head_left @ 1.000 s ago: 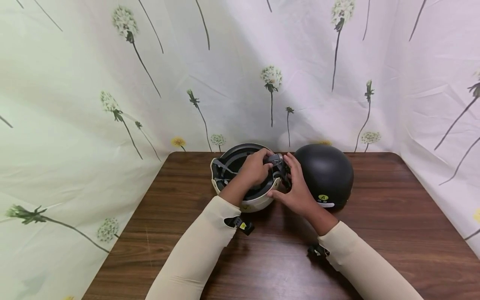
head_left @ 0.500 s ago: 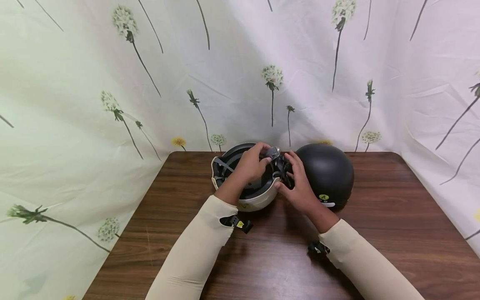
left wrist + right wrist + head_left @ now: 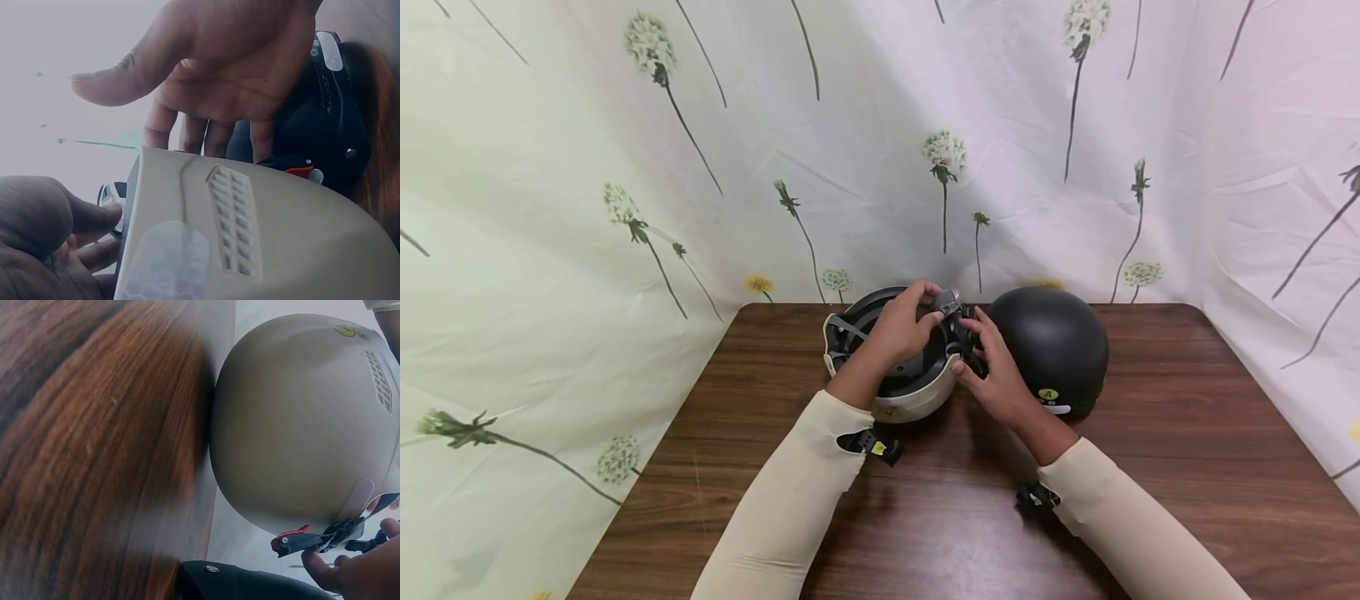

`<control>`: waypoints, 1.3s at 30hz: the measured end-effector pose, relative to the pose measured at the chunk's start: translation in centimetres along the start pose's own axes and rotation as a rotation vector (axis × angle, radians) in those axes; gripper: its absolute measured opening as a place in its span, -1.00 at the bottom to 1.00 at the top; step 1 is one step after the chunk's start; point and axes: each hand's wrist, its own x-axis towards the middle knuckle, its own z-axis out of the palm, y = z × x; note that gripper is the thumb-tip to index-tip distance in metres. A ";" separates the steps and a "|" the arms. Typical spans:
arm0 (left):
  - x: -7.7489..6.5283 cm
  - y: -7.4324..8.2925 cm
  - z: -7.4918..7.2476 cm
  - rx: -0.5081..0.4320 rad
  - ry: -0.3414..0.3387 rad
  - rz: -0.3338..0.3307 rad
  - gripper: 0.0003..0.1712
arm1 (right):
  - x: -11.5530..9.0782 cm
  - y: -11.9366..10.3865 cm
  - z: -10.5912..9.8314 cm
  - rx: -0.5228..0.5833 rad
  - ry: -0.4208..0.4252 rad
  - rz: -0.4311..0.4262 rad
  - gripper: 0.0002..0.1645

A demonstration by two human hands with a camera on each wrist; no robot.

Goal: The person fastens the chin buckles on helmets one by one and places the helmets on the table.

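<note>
A cream helmet (image 3: pixel 917 407) lies upside down on the table, its dark padded inside facing up. Over its opening, my left hand (image 3: pixel 901 330) pinches a small grey piece with a shiny edge (image 3: pixel 949 302); its exact kind is unclear. My right hand (image 3: pixel 997 377) is at the helmet's right rim, fingers fairly straight beside the black straps. Seen from the left wrist, its thumb (image 3: pixel 103 87) sticks out free. A black strap buckle with a red tab (image 3: pixel 297 541) hangs outside the shell, close to a right fingertip (image 3: pixel 317 565). Helmet parts behind both hands are hidden.
A black helmet (image 3: pixel 1051 350) with a yellow "A" sticker sits dome up, just right of the right hand. The brown wooden table (image 3: pixel 925 533) runs back to a white flower-printed cloth (image 3: pixel 865 167) that hangs behind and on both sides.
My left hand has risen slightly with the grey piece, which has turned. The right thumb has shifted a little right along the rim. Both helmets stay about where they were.
</note>
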 end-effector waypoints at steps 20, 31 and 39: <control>0.1 -1.5 -0.1 0.070 -0.064 0.018 -0.35 | -0.1 -0.8 -0.2 -0.058 -0.004 -0.032 0.23; 0.6 -1.6 0.9 0.057 -0.077 0.116 -0.38 | 0.3 2.2 0.2 -0.031 -0.016 -0.136 -0.15; 0.8 -1.4 1.6 0.050 -0.052 0.148 -0.41 | 1.3 6.2 0.4 -0.032 -0.031 -0.156 -0.36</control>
